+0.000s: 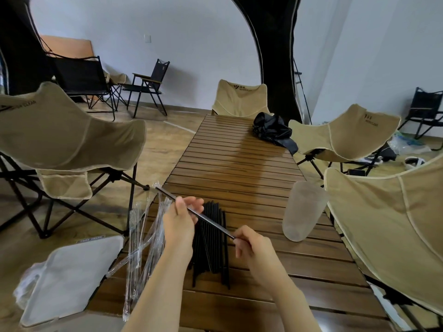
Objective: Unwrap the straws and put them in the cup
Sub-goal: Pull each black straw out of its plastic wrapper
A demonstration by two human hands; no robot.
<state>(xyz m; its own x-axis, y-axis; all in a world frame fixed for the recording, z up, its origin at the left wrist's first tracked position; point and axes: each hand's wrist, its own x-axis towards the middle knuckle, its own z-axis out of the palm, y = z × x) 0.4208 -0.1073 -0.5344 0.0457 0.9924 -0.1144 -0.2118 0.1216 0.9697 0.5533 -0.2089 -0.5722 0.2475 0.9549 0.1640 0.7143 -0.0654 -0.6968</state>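
A black straw [206, 218] in a clear wrapper stretches between my two hands above the slatted wooden table [239, 164]. My left hand [181, 219] pinches it near the upper left, where the wrapper end sticks out. My right hand [249, 245] pinches its lower right end. Under my hands lies a pile of unwrapped black straws [213, 250]. Several clear wrappers [143, 236] lie at the table's left edge. A frosted cup [303, 209] stands on the table to the right, away from both hands.
A black bag [273, 130] lies at the table's far right. Beige folding chairs [69, 137] stand on both sides and at the far end. A grey flat pouch [72, 276] lies low on the left. Black chairs stand by the back wall.
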